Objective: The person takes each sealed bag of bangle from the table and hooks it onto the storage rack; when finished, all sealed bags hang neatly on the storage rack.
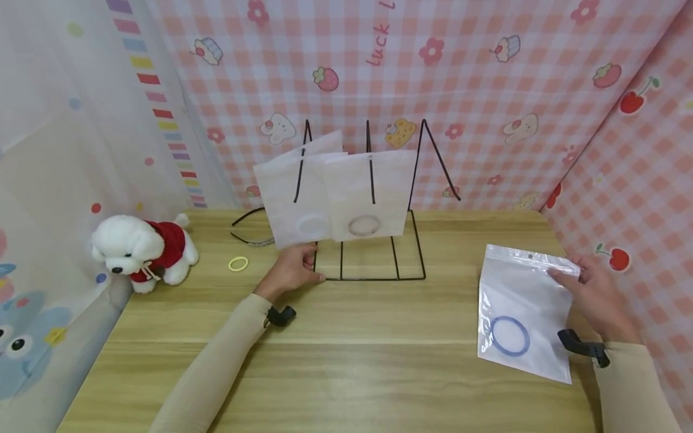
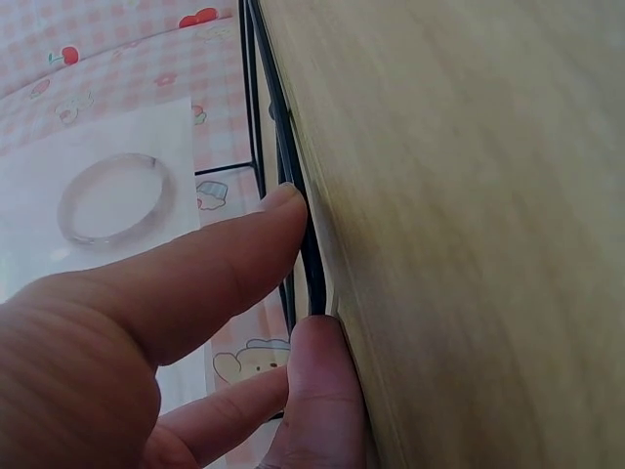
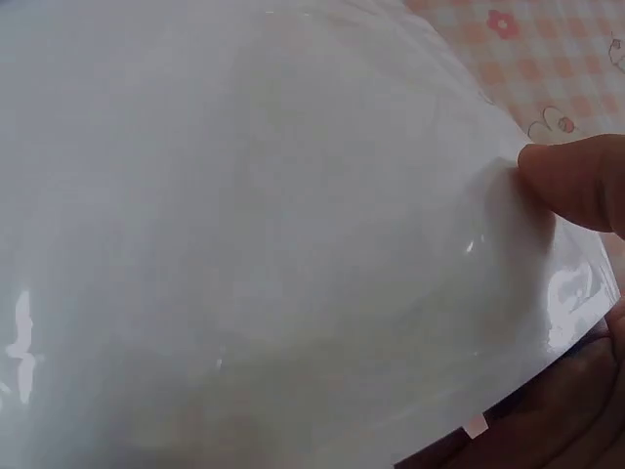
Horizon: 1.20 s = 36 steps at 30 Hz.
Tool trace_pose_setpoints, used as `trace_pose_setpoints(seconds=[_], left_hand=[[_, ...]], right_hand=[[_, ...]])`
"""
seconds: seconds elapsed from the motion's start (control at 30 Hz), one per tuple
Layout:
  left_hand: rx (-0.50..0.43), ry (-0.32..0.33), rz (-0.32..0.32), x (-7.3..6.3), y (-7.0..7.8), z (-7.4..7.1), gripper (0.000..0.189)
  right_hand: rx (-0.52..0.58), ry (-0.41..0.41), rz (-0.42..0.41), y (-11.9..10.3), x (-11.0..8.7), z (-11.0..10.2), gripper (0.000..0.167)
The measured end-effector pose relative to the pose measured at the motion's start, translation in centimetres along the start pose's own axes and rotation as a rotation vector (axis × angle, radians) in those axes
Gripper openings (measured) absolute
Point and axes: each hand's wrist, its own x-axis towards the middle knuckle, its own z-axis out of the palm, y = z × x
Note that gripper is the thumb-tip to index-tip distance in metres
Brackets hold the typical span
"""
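A black wire rack [image 1: 373,279] stands at the back of the table. My left hand [image 1: 292,269] pinches its base wire at the front left corner, thumb and fingers on either side in the left wrist view. Two white plastic bags hang from the rack: the left bag [image 1: 289,198] shows a white ring inside, and the right bag [image 1: 346,186] a pale pinkish bangle [image 2: 73,191]. At the right, my right hand [image 1: 601,297] holds another clear-fronted white bag [image 1: 530,282] by its top right corner, with a blue bangle [image 1: 511,355] inside. The right hand's lower fingers are behind the bag.
A yellow ring [image 1: 238,269] lies left of the rack. Behind it, a black headband [image 1: 246,215] with a sparkling part is partly covered by the left bag. A white plush dog [image 1: 173,243] in red sits at the table's left edge. Patterned cloth walls enclose the back and sides.
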Motion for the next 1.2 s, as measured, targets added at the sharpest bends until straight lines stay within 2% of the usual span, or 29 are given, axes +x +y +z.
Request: trace_pose_setpoints(seconds=[0.1, 0.17, 0.33, 0.4, 0.57, 0.8, 0.9, 1.03, 1.2], left_hand=[[0.003, 0.002, 0.003, 0.0, 0.0, 0.0, 0.065], [0.001, 0.000, 0.005, 0.0, 0.0, 0.0, 0.062], [-0.001, -0.009, -0.006, -0.1, 0.1, -0.1, 0.069], [0.003, -0.011, -0.013, -0.1, 0.1, -0.1, 0.075], [0.005, -0.013, -0.016, -0.1, 0.0, -0.2, 0.079], [-0.026, -0.015, -0.018, -0.1, 0.1, -0.1, 0.079], [-0.021, -0.013, -0.016, -0.1, 0.1, -0.1, 0.080], [-0.005, -0.010, -0.013, -0.1, 0.2, -0.2, 0.079], [0.008, -0.014, -0.022, -0.1, 0.3, -0.2, 0.079]], right_hand=[[-0.005, -0.006, -0.006, -1.1, -0.2, 0.0, 0.060], [0.010, -0.005, -0.026, -1.7, -0.3, 0.0, 0.053], [0.090, 0.003, -0.091, -3.5, -1.0, 0.0, 0.035], [0.115, 0.020, -0.112, -4.4, -1.3, 0.1, 0.032], [0.164, 0.052, -0.186, -6.8, -1.9, 0.4, 0.029], [0.233, 0.046, -0.275, -9.7, -2.7, 0.9, 0.026], [0.320, 0.040, -0.333, -11.1, -3.1, 1.0, 0.021], [0.510, 0.009, -0.427, -12.7, -3.4, 1.3, 0.010], [0.609, 0.002, -0.517, -14.4, -3.7, 1.9, 0.008]])
